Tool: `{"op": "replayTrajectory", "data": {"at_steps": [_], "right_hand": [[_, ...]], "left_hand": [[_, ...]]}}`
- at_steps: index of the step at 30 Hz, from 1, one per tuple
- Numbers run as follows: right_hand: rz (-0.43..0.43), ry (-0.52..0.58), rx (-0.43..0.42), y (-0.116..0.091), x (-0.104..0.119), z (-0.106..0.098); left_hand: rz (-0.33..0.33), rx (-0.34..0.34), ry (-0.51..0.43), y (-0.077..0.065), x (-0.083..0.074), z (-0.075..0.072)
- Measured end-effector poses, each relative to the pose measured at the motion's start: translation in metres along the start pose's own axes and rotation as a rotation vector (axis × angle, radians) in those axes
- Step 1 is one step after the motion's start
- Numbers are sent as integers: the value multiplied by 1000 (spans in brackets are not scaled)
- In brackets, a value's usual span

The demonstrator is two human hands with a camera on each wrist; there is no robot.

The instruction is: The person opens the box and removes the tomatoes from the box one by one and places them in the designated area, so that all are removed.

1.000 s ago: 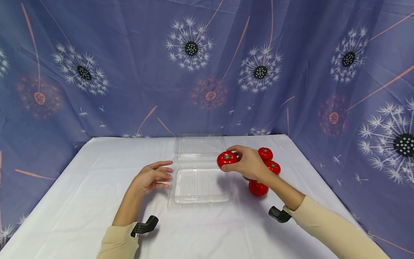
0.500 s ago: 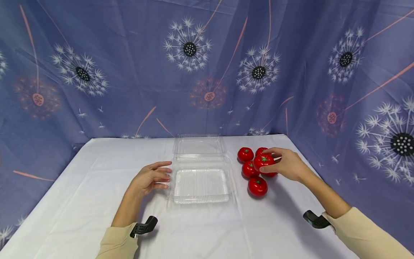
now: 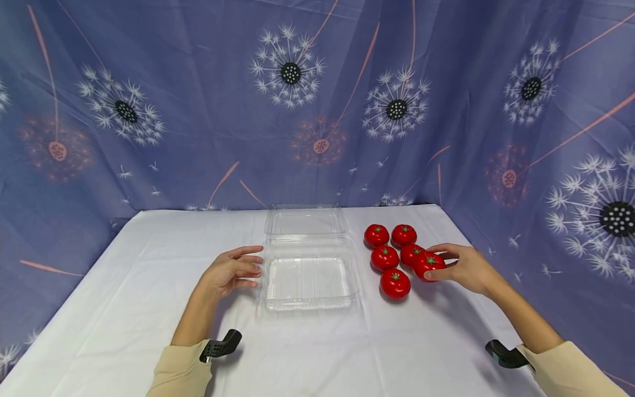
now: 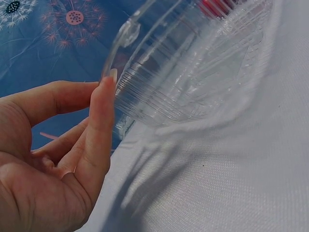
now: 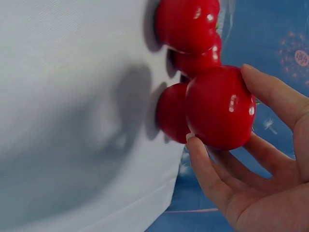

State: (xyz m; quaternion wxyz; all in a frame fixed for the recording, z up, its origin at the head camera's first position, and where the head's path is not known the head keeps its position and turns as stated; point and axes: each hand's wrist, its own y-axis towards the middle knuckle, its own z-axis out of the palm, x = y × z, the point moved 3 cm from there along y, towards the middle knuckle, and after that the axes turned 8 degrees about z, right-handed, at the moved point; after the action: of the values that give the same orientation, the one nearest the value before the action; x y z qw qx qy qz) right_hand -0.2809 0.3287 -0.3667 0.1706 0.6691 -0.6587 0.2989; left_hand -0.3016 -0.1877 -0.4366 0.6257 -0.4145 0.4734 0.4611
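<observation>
My right hand point(image 3: 463, 268) grips a glossy red tomato point(image 3: 429, 267) with a green star-shaped top between thumb and fingers. In the right wrist view the held tomato point(image 5: 221, 108) hangs just off the cloth and partly covers another tomato point(image 5: 171, 113) behind it. A clear plastic clamshell container point(image 3: 307, 305) lies unfolded in the middle, its lid point(image 3: 306, 221) toward the back. My left hand point(image 3: 230, 274) is at the container's left edge with loosely extended fingers. In the left wrist view its fingertips are at the transparent rim point(image 4: 140, 92); whether they press it, I cannot tell.
Several more tomatoes stand close together right of the container, including a front tomato point(image 3: 395, 284) and a back-left tomato point(image 3: 376, 236). A white cloth point(image 3: 317, 358) covers the table. A blue dandelion-print curtain point(image 3: 208, 110) hangs behind and to the right.
My right hand has moved from beside the container rightward with its tomato, past the cluster, then lower and toward the front at its right side. My left hand has stayed put.
</observation>
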Motion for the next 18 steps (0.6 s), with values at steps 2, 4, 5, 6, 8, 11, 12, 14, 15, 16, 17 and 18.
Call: {"op": "replayTrajectory", "data": {"at_steps": [2, 4, 5, 6, 8, 11, 12, 14, 15, 16, 17, 18], "right_hand": [[19, -1, 4, -1, -6, 2], [42, -6, 7, -2, -12, 4], [50, -6, 9, -2, -15, 5], [54, -6, 13, -2, -17, 7], [57, -2, 14, -2, -22, 9], [55, 16, 12, -1, -26, 12], [49, 18, 15, 0, -27, 13], [50, 20, 13, 1, -28, 15], [54, 17, 10, 1, -29, 16], [52, 12, 14, 1, -28, 17], [50, 6, 15, 1, -29, 17], [44, -2, 18, 1, -29, 18]], "left_hand": [[1, -2, 2, 0, 0, 0], [1, 0, 4, 0, -1, 0], [0, 1, 6, 0, -1, 0], [0, 0, 7, -1, -1, 0], [2, -1, 9, -1, -1, 1], [4, -6, 5, -1, -1, 1], [1, -9, 5, -1, -1, 0], [2, -9, 5, -1, -1, 1], [1, -8, 6, -1, -1, 1], [1, -6, 5, -1, -1, 1], [0, -5, 5, -1, -1, 1], [1, -3, 5, -1, -1, 1]]}}
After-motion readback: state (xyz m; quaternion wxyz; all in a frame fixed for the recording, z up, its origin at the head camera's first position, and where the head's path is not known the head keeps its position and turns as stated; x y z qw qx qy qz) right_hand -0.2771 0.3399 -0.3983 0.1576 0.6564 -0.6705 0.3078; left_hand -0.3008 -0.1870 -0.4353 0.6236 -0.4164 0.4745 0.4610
